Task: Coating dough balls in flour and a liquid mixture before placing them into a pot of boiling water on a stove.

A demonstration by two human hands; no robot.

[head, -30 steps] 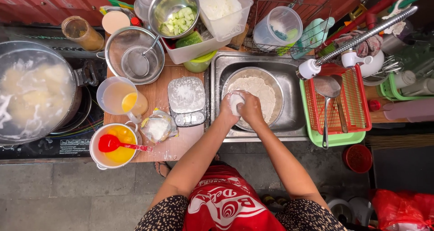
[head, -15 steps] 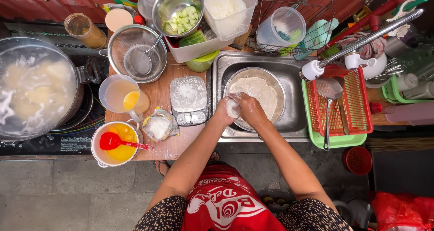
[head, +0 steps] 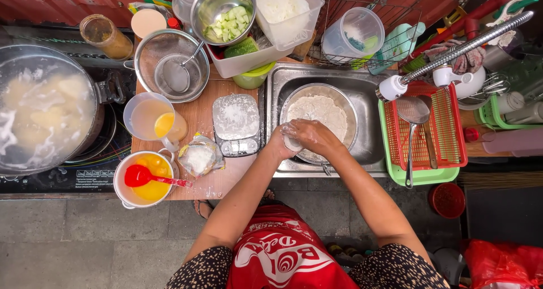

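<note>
Pale, floury lump of dough (head: 292,142) sits clamped between both hands — left hand (head: 281,142), right hand (head: 313,136) — above the round metal flour bowl (head: 346,105) in the sink (head: 370,147).

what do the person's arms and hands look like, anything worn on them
Both arms are bare from the shoulder area down: no sleeves reach the forearms, and no gloves, watch or bracelets show. The left hand and right hand look dusted with white flour; rings cannot be made out. Below the arms, a red apron with white lettering lies over a dark garment with a fine speckled pattern.
</note>
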